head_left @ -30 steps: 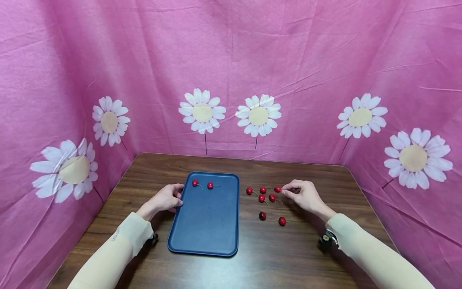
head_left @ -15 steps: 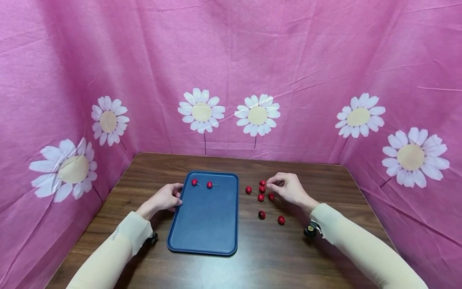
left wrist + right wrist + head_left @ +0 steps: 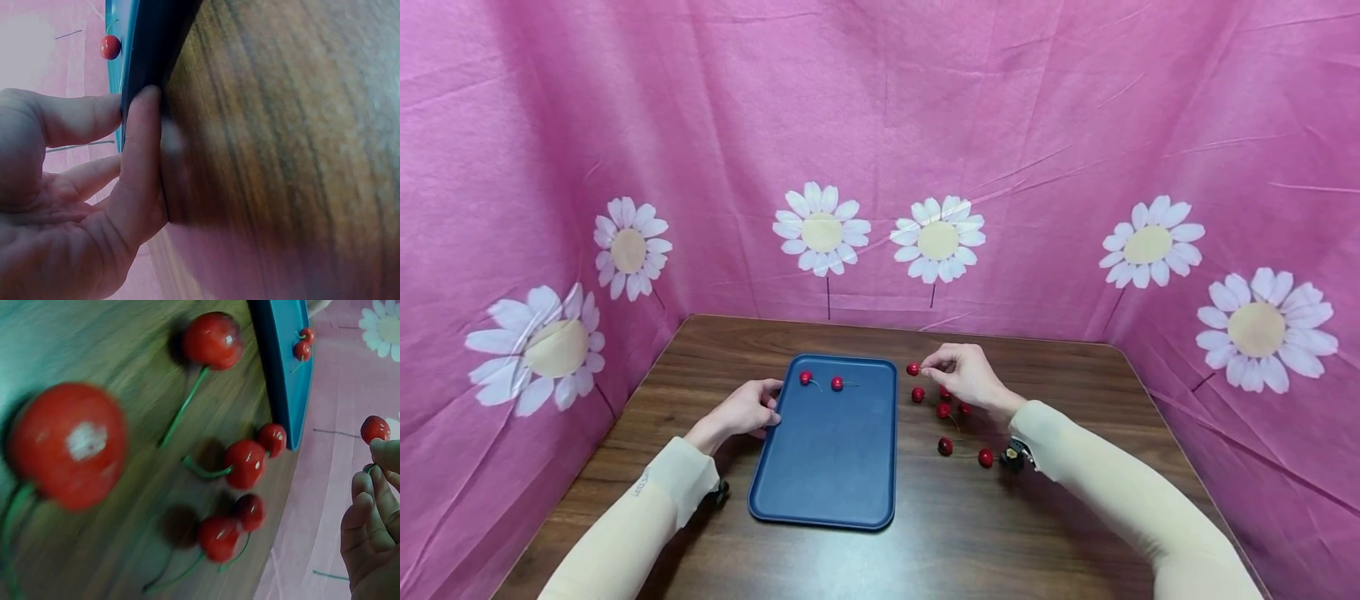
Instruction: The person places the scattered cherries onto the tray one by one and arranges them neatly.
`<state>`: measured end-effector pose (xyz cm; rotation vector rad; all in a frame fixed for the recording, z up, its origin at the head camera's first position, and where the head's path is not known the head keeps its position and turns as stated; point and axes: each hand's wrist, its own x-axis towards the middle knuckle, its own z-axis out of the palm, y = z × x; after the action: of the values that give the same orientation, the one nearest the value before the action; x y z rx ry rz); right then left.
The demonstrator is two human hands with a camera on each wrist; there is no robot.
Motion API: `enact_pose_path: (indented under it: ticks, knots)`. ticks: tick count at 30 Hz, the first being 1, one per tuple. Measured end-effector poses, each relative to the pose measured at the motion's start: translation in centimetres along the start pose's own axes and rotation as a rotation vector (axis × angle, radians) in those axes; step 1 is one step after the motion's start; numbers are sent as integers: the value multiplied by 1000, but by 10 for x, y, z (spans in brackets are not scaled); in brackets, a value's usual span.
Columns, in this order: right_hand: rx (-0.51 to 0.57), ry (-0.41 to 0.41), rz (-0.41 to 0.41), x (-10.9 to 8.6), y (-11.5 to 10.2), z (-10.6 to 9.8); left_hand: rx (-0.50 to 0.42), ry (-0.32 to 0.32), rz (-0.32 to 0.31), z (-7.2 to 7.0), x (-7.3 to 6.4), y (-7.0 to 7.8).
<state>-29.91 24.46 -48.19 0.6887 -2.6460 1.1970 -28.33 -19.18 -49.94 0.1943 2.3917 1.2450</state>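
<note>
In the head view my left hand (image 3: 747,408) holds the left rim of a dark blue rectangular tray (image 3: 822,467). The left wrist view shows its fingers (image 3: 142,140) on either side of the tray's edge. Two red cherries with stems lie near the tray's far end, the left one (image 3: 806,377) closer to that hand. Right of the tray, my right hand (image 3: 970,373) pinches a cherry (image 3: 912,368) by its green stem; in the right wrist view this cherry (image 3: 375,429) sits above the fingertips, away from the table. My right hand partly hides cherries behind it.
Several more cherries, including a darker one (image 3: 945,447) and one nearest the front (image 3: 986,457), lie on the brown wooden table (image 3: 970,533) beside the tray. Pink cloth (image 3: 1037,150) with printed daisies hangs around the table's back and sides.
My right hand has moved left with the pinched cherry, from the right end of the cherry group to close by the tray's far right corner. My left hand and the tray have stayed put.
</note>
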Motion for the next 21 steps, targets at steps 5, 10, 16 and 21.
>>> enact_pose_path:
  ticks: [5,10,16,21]
  knots:
    - [-13,10,-26,11,-6,11,4,0,4,0,0,0]
    - [-53,10,-49,21,-8,22,4,1,-4,0,1,0]
    - [-86,-27,-38,32,-10,36,5,3,0,0,1,0]
    - [-151,-104,-17,39,-11,47,16,-2,-8,0,0,1]
